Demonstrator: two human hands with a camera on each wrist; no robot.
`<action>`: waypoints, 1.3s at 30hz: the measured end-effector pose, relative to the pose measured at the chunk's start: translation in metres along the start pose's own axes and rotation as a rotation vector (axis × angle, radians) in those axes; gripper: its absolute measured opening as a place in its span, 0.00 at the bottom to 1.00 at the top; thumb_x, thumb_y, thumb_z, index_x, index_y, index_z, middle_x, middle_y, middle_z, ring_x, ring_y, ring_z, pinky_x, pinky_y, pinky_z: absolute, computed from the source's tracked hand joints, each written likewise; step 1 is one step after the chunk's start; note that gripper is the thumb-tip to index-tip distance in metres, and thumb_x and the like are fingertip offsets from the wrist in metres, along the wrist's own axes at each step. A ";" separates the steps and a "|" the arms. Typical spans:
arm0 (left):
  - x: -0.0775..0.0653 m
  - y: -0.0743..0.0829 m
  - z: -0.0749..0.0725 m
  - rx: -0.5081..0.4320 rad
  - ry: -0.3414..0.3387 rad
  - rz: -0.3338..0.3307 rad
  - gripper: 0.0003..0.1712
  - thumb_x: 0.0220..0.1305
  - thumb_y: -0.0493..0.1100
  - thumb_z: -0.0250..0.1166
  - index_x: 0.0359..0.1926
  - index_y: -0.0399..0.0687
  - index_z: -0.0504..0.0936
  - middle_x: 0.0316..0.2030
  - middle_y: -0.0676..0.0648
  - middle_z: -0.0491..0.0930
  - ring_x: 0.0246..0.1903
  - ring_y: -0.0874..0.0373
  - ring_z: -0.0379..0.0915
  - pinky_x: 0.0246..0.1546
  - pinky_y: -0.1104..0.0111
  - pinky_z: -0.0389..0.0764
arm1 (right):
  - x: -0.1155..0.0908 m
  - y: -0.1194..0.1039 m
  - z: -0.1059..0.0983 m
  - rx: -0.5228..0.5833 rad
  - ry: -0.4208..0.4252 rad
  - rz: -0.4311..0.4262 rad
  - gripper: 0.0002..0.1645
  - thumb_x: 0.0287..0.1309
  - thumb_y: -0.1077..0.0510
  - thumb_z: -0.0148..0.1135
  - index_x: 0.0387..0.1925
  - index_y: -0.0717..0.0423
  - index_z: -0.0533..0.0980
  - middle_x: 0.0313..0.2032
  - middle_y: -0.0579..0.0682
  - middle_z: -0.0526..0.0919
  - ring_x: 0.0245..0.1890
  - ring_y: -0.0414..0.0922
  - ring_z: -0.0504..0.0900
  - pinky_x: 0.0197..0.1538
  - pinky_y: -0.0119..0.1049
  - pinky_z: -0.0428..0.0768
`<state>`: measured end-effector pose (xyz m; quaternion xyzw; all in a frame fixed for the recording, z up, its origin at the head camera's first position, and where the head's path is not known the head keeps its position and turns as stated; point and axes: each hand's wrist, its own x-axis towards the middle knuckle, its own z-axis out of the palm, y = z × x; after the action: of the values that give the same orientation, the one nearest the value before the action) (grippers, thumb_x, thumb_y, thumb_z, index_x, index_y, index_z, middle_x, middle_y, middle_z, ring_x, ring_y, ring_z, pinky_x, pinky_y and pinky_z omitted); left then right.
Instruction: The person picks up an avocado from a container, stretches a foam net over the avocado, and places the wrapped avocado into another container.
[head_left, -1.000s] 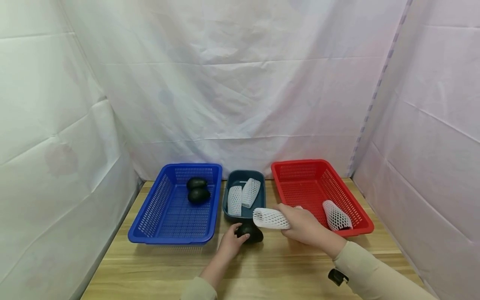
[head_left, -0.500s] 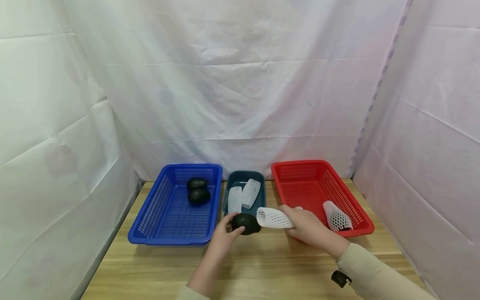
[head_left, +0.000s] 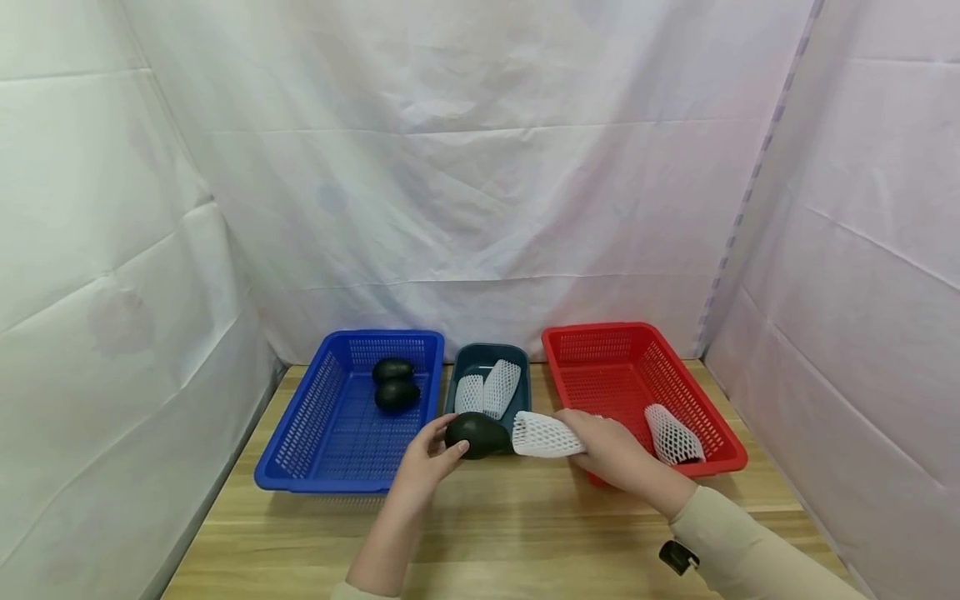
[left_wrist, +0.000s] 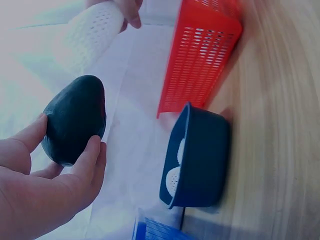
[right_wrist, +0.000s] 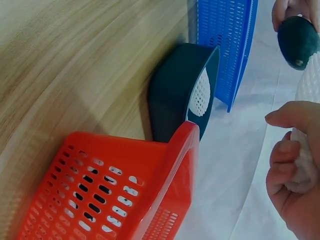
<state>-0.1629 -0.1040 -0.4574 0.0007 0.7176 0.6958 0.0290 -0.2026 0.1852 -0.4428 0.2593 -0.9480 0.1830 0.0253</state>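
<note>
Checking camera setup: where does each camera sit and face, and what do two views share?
Head: on the head, facing forward and down over the blue perforated plastic basket, teal plastic tub and red perforated plastic basket; left hand, right hand and forearms show.
Left wrist: worn there, facing the dark green oval fruit; both hands partly show.
Right wrist: worn there, facing red basket and tub; both hands partly show.
Wrist views share the fruit, tub and white foam sleeve.

You've got a wood-grain tabletop point(head_left: 517, 542) in front of you, creased white back sheet point(head_left: 480, 208) behind it, left side sheet point(head_left: 105, 333), right side sheet point(head_left: 870, 275), and a dashed strip point(head_left: 780, 108) down the right-rear corner.
</note>
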 end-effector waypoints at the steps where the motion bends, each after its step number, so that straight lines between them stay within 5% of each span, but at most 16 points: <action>1: 0.000 0.001 0.000 -0.017 -0.004 0.000 0.34 0.65 0.40 0.66 0.68 0.37 0.66 0.58 0.32 0.70 0.52 0.46 0.73 0.49 0.58 0.79 | 0.000 -0.001 0.000 0.002 -0.001 0.001 0.35 0.45 0.56 0.78 0.55 0.46 0.71 0.48 0.43 0.80 0.44 0.41 0.77 0.49 0.44 0.79; 15: -0.002 0.007 0.003 -0.100 -0.023 -0.015 0.34 0.65 0.39 0.66 0.69 0.37 0.65 0.61 0.29 0.66 0.55 0.43 0.72 0.51 0.57 0.78 | 0.008 -0.010 0.003 -0.017 -0.028 0.033 0.37 0.42 0.55 0.80 0.55 0.45 0.72 0.46 0.43 0.81 0.43 0.40 0.78 0.48 0.42 0.78; 27: -0.005 0.004 0.012 -0.161 -0.088 -0.005 0.33 0.64 0.38 0.67 0.67 0.37 0.67 0.58 0.31 0.69 0.53 0.46 0.75 0.51 0.59 0.78 | 0.014 -0.022 0.009 0.068 -0.035 -0.045 0.34 0.47 0.56 0.77 0.55 0.46 0.70 0.45 0.41 0.80 0.42 0.38 0.78 0.47 0.37 0.81; 39: -0.006 0.005 0.017 0.053 -0.041 0.027 0.31 0.62 0.43 0.69 0.64 0.40 0.72 0.52 0.39 0.77 0.50 0.48 0.74 0.51 0.58 0.78 | 0.019 -0.033 0.011 -0.030 -0.001 -0.158 0.36 0.48 0.50 0.77 0.56 0.48 0.69 0.44 0.44 0.81 0.37 0.39 0.80 0.41 0.36 0.82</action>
<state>-0.1569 -0.0875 -0.4531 0.0253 0.7349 0.6769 0.0341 -0.2022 0.1457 -0.4389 0.3332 -0.9271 0.1660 0.0430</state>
